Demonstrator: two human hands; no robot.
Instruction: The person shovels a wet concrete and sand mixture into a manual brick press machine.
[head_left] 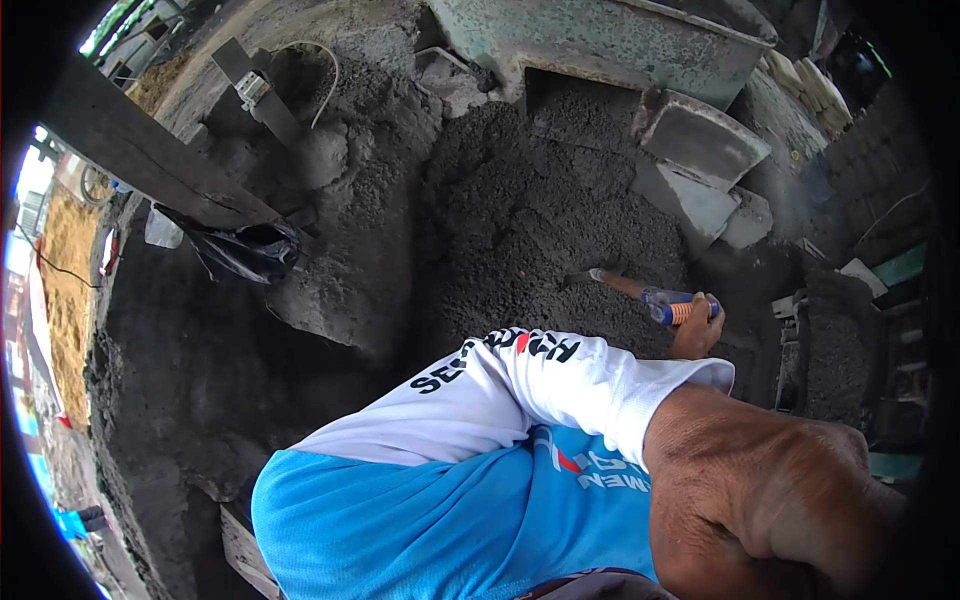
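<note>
The grey mix heap (540, 210) lies open in its middle; a trough (620, 45) blocks its far edge, stacked blocks (700, 160) its right edge.

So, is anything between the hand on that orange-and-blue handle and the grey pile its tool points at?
Nothing visible. The hand has its fingers around the tool handle, and the shaft runs unobstructed to the grey pile. The white sleeve only hides the wrist.
</note>
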